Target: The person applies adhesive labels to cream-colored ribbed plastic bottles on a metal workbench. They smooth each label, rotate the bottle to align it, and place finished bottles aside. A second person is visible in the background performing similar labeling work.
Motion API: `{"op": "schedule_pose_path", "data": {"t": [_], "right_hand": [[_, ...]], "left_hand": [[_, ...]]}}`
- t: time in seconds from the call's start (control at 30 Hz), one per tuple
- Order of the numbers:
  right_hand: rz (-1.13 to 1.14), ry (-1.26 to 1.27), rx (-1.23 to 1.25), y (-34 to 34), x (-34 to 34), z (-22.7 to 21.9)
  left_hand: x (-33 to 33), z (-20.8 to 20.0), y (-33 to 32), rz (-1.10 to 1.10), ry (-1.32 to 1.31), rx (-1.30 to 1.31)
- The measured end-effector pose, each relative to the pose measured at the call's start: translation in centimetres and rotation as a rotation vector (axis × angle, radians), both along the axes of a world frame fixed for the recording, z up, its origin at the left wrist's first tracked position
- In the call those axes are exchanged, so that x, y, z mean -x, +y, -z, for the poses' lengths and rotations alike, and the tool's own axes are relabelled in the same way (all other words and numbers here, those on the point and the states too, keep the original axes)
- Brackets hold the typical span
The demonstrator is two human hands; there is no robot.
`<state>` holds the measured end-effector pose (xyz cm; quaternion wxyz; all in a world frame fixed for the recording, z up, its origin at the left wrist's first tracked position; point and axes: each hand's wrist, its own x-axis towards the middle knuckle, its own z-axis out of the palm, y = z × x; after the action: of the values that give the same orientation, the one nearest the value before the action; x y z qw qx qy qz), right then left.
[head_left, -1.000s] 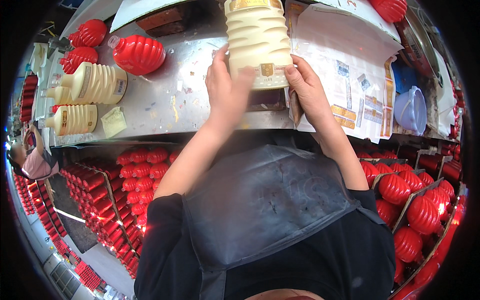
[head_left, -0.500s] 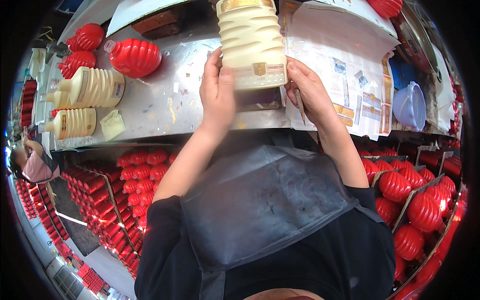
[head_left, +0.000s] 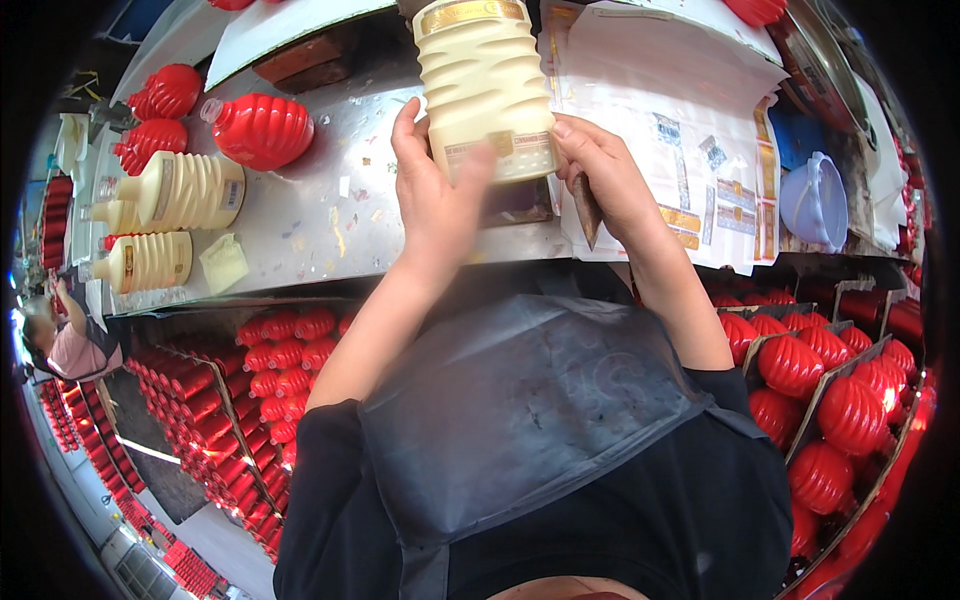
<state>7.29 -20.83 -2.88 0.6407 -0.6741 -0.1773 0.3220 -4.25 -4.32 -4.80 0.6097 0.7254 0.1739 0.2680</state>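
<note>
A cream bottle with rippled sides [head_left: 487, 85] is tilted away from me over the table, its base toward me. It carries a gold label band near the far end and another near the base. My left hand [head_left: 432, 195] supports its left side, the blurred thumb lying across the lower label. At the lower right edge, my right hand [head_left: 605, 178] grips the bottle between thumb and fingers. That same hand also keeps a thin, pointed brown tool [head_left: 586, 210], whose tip points toward me.
Label sheets [head_left: 735, 200] cover the metal table's right side, beside a pale blue bucket [head_left: 815, 203]. On the left stand red bottles [head_left: 262, 131], cream bottles [head_left: 190, 190] and a pale yellow pad [head_left: 224, 263]. Crates of red bottles [head_left: 790, 366] sit below. Another person [head_left: 80, 345] is far left.
The bottle has shifted slightly left and tilted a little. My left thumb has moved right onto the lower label, and the pointed tool shows its broader side.
</note>
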Motion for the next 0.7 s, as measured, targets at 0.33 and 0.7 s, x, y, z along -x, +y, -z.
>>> {"op": "schedule_pose_path", "data": {"t": [0.33,0.7], "right_hand": [[0.159,-0.101,0.056,0.1,1.4,-0.7],[0.251,-0.493,0.089,0.4,2.5,-2.3]], "left_hand": [[-0.5,0.0,-0.1,0.011,0.006,-0.034],[-1.5,-3.8,0.7,0.027,-0.077,-0.902]]}}
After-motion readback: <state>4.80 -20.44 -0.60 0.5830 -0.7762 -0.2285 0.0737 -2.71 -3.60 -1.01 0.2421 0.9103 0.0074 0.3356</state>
